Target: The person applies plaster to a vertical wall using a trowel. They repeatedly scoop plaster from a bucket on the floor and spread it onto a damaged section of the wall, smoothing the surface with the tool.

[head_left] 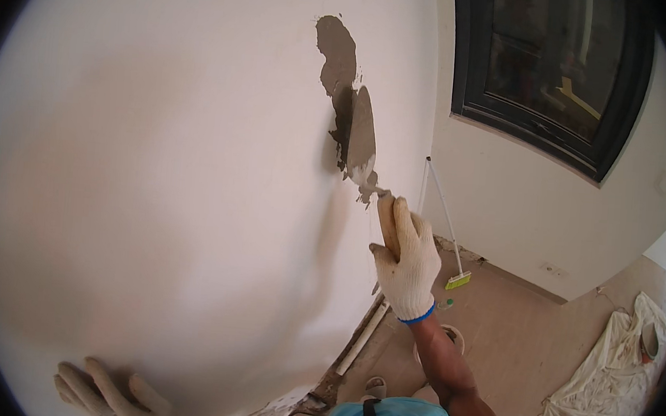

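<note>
White wall (168, 218): faces both hands; a nearly flat blade and light, steady pressure would likely suit the work.
Dark-framed window (551, 69): up and right of the right hand (411, 265), past the corner edge; wider open wall lies left of that hand.
Grey patch (335, 56): above the right hand, ragged-edged.
Left glove: the left hand (111, 394), fingers loosely spread, seemingly against the wall; no held thing shows.
Right glove: curled round the trowel (363, 128) handle.
Trowel: ahead of that hand, beside the patch; contact unclear.
</note>
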